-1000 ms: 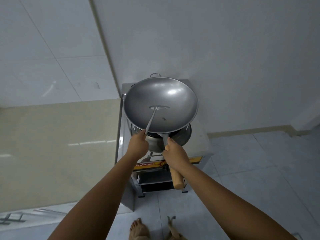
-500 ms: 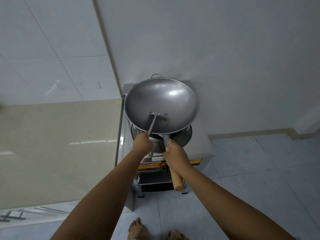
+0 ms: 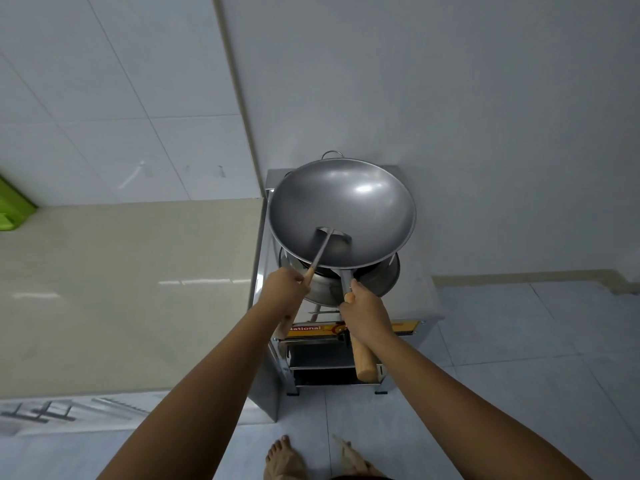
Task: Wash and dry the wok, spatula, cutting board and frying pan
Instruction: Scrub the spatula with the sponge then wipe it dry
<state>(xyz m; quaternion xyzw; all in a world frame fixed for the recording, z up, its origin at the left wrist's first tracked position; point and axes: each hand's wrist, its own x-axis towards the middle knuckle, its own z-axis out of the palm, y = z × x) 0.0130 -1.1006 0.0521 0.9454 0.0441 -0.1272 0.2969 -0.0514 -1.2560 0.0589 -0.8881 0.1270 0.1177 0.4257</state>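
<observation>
A large grey metal wok (image 3: pixel 360 206) is held up over the stove, tilted toward me. My right hand (image 3: pixel 363 308) grips its wooden handle (image 3: pixel 364 362), whose end sticks out below my wrist. My left hand (image 3: pixel 282 292) holds the metal spatula (image 3: pixel 323 249) by its wooden grip. The spatula's blade rests inside the wok near its front rim. Under the wok sits a second metal pan (image 3: pixel 384 278) on the burner, mostly hidden.
A steel stove stand (image 3: pixel 426 306) with a yellow label stands in the corner against grey walls. A beige countertop (image 3: pixel 131 289) runs to the left, with a green object (image 3: pixel 14 209) at its far left. My bare feet (image 3: pixel 282 459) are on the tiled floor.
The spatula blade has slid from the middle of the wok down toward its front rim. Both hands and the wok have shifted slightly.
</observation>
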